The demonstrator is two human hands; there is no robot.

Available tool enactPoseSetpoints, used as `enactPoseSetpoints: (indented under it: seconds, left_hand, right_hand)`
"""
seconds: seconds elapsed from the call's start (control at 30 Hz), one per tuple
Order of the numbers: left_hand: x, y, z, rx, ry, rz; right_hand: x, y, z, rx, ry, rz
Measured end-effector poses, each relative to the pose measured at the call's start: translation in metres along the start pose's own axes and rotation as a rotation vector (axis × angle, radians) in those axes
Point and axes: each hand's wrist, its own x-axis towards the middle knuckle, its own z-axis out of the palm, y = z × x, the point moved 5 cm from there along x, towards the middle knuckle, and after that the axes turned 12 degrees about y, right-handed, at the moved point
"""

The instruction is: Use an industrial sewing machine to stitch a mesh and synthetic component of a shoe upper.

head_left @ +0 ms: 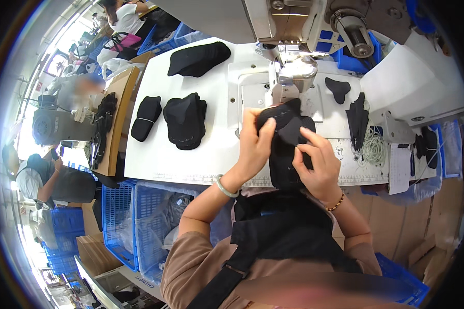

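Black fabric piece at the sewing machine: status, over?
Left hand and right hand both pinching black fabric piece just before the sewing machine head. Piece flat on white table. Nothing blocking.

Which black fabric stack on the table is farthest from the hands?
The wide dark stack at the table's far edge, beyond the two nearer piles.

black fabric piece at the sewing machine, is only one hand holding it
No, both the left hand and the right hand grip the black fabric piece in front of the sewing machine.
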Motion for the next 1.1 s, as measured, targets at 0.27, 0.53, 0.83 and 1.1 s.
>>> enactPoseSetpoints:
  seconds: [0.27,0.53,0.83,1.1]
  left_hand:
    - [-0.012,0.029,0.014,-0.649,0.059,-0.356]
    - [0.006,0.034,0.025,-0.493,-0.102,-0.321]
    - [0.015,0.033,0.024,-0.515,-0.208,-0.434]
    - [0.016,0.028,0.022,-0.536,-0.324,-0.467]
  right_hand:
    - [0.024,-0.018,0.018,0.058,0.099,-0.238]
    - [0.022,0.012,0.003,0.191,0.198,0.31]
    - [0.015,0.037,0.03,0.79,0.002,0.916]
    - [0.016,0.039,0.037,0.909,-0.002,0.913]
